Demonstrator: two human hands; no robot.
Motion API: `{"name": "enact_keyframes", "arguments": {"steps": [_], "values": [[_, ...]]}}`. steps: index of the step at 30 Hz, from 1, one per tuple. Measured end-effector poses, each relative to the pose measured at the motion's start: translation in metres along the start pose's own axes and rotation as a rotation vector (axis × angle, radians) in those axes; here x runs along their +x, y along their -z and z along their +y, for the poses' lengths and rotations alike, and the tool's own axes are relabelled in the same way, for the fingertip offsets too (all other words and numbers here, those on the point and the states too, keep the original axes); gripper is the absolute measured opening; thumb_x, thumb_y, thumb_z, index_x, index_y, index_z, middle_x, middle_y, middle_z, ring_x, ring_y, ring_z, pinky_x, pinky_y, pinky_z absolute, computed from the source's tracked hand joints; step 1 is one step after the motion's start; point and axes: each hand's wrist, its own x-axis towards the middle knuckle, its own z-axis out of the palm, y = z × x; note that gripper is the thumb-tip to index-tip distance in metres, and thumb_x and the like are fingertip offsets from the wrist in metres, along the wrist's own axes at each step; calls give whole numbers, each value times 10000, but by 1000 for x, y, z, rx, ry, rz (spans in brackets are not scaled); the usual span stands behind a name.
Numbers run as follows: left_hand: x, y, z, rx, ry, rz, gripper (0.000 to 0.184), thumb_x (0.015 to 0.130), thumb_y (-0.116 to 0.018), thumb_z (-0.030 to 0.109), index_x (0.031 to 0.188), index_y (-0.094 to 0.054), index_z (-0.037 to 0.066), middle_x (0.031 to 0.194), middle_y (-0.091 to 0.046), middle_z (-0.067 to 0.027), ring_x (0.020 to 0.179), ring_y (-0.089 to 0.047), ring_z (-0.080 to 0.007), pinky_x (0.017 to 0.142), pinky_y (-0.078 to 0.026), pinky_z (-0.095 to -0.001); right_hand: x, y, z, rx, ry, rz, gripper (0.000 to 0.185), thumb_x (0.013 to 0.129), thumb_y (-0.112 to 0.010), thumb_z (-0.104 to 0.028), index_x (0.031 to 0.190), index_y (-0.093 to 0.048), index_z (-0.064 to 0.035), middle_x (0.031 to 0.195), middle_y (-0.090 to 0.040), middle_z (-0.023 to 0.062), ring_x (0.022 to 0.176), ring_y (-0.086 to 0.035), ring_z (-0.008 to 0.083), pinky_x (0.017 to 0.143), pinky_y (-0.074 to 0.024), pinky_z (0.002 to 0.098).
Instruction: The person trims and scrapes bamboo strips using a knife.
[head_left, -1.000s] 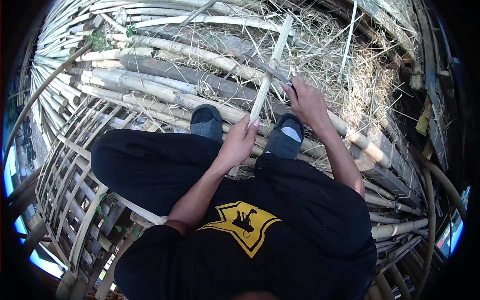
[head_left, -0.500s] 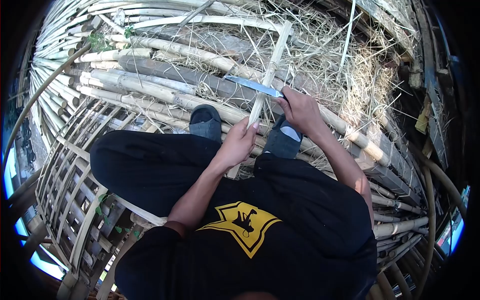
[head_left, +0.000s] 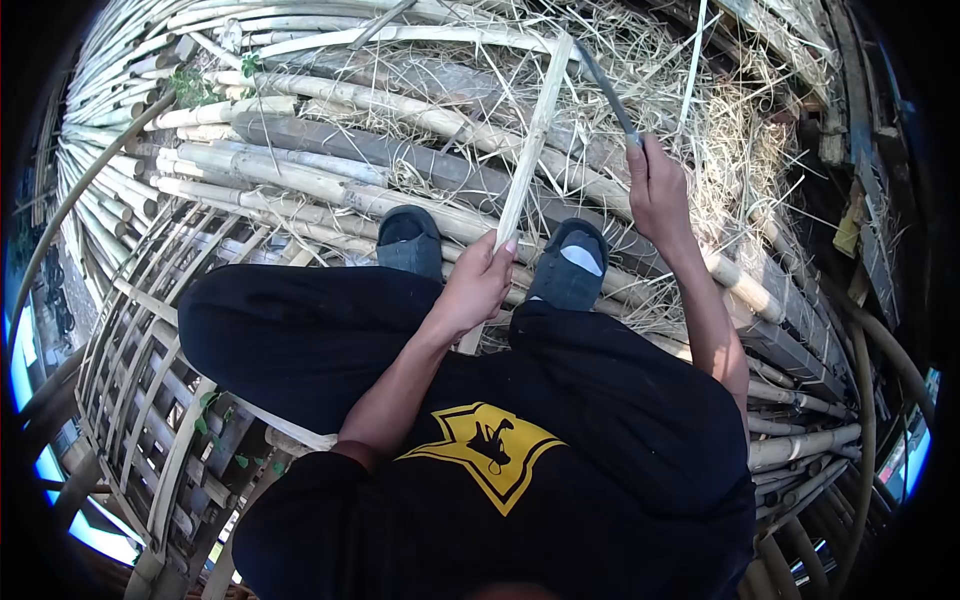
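Note:
A pale, flat bamboo strip (head_left: 537, 135) slants up and away from me between my knees. My left hand (head_left: 478, 285) is closed around its lower part, and a short end shows below the fist. To the right, my right hand (head_left: 658, 190) grips a knife by its handle, which the fingers mostly hide. The knife's long dark blade (head_left: 605, 90) points up and left, its tip near the far end of the strip. A gap shows between the blade and most of the strip.
Bamboo poles (head_left: 350, 190) and a dark plank (head_left: 330, 145) lie across the ground ahead. Thin shavings (head_left: 600, 160) cover the area at upper right. A woven bamboo lattice (head_left: 150, 370) stands at left. My sandalled feet (head_left: 410, 240) rest beside the strip.
The knife was lying across the middle of the strip; my right hand has carried it up and right, off the strip. My left hand and the strip have barely moved.

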Motion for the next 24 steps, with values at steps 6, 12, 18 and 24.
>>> {"name": "enact_keyframes", "arguments": {"steps": [6, 12, 18, 24], "values": [[-2, 2, -1, 46, -37, 3, 191, 1033, -411, 252, 942, -440, 86, 592, -312, 75, 402, -248, -9, 337, -191, -203, -30, -45, -16, 65, 548, -189, 240, 954, -524, -275, 869, -494, -53, 626, -571, 147, 565, -592, 357, 505, -463, 432], [-4, 4, 13, -81, 105, -88, 172, 1032, -400, 236, 943, -445, 95, 587, -305, 71, 412, -250, -14, 350, -190, -205, -35, -52, -12, -109, 239, -206, 290, 949, -525, -313, 862, -483, -40, 622, -567, 147, 552, -589, 350, 478, -454, 434], [-5, 4, 0, -35, 50, -29, 128, 1034, -384, 215, 973, -425, 109, 614, -321, 62, 409, -245, -12, 348, -183, -200, -52, -57, -29, 187, 648, -252, 265, 931, -545, -311, 858, -472, -67, 647, -528, 121, 561, -562, 347, 492, -425, 447], [-3, 5, 8, -94, 106, -100, 171, 1033, -408, 250, 946, -431, 105, 604, -309, 71, 389, -231, -10, 334, -170, -199, -20, -51, 9, -204, 182, -231, 285, 940, -528, -343, 880, -498, -66, 663, -569, 127, 597, -607, 325, 488, -460, 425]]}}
